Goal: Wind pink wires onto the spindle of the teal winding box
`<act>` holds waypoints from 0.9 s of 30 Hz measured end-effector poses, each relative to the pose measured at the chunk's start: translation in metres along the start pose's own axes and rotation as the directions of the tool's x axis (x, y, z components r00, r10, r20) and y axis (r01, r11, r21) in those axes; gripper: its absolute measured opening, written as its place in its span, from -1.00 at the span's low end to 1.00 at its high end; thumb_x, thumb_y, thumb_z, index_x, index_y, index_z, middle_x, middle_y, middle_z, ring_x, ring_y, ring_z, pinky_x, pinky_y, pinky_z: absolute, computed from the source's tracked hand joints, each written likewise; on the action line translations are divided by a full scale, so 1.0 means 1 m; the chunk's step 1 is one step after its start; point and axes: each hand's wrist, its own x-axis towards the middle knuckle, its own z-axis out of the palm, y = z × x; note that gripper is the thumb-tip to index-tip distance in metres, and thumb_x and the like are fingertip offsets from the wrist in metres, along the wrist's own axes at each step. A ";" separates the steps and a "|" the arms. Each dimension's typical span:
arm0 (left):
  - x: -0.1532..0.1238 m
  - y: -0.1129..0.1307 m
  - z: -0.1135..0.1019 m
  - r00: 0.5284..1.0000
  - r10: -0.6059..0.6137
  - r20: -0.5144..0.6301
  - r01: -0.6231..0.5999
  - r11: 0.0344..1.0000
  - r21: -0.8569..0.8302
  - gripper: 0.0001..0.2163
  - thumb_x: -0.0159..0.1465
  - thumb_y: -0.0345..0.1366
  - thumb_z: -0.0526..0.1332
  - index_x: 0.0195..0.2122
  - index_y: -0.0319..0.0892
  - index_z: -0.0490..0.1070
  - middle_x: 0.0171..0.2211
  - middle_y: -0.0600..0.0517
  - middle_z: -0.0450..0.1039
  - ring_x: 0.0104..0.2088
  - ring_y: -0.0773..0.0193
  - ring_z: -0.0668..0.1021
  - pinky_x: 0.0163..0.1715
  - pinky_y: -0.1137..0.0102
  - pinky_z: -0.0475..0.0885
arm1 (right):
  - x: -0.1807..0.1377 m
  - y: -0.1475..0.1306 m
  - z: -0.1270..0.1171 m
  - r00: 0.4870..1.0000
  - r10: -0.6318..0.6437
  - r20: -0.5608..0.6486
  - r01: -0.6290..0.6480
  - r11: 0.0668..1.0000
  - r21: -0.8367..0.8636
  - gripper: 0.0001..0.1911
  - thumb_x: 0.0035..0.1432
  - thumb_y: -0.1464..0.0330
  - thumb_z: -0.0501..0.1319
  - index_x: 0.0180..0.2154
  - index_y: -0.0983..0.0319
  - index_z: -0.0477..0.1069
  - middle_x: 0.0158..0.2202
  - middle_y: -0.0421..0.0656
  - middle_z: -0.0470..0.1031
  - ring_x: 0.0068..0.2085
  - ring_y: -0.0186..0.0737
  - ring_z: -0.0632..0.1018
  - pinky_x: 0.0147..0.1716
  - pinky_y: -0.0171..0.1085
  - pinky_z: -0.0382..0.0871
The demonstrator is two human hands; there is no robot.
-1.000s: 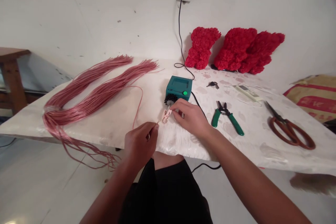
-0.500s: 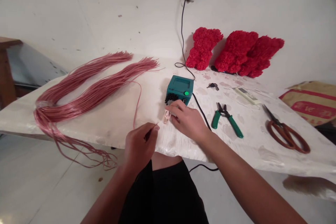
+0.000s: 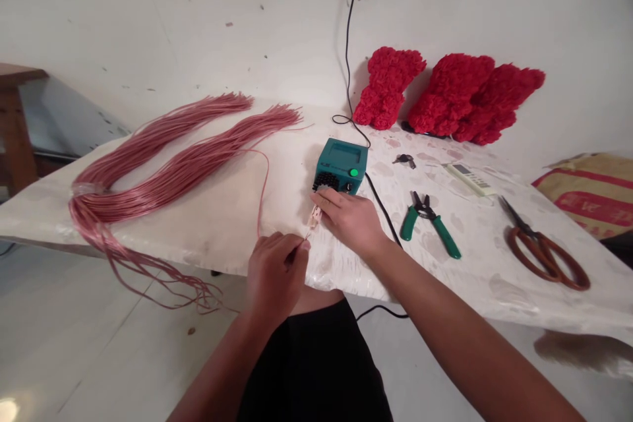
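Note:
My left hand (image 3: 277, 270) is closed in a pinch on the end of a thin pinkish-red wire (image 3: 264, 190), and the bare tip pokes out past the thumb. The wire arcs back to a large bundle of the same wires (image 3: 198, 178), tied near its left end. My right hand (image 3: 352, 221) is closed on a small pale and copper-coloured piece (image 3: 314, 216), whose exact kind I cannot make out. It sits just in front of a teal box-shaped device (image 3: 341, 155) with a lit green button. The wire tip is very near the piece; whether they touch is unclear.
Green-handled wire strippers (image 3: 431, 224) and scissors with brown handles (image 3: 546, 250) lie to the right. Behind them are keys (image 3: 404, 159) and a remote control (image 3: 469, 179). Red flower-covered bears (image 3: 388, 89) stand by the wall. A black power cord (image 3: 349, 46) runs to the socket.
My left hand has moved right and brought the wire tip close to the small piece. My right hand stays by the device. The view has shifted slightly.

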 end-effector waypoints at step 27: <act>0.020 0.013 0.004 0.945 -0.283 0.161 0.302 0.947 -0.109 -0.76 0.28 -0.28 0.12 -0.40 -0.17 0.55 -0.65 0.14 0.34 -0.57 0.33 0.40 -0.49 0.41 0.17 | -0.001 -0.003 0.000 0.997 0.080 -0.004 -0.080 0.996 0.028 -0.65 0.35 0.43 0.14 0.13 0.21 0.45 0.04 -0.16 0.56 -0.25 -0.25 0.59 -0.48 -0.23 0.25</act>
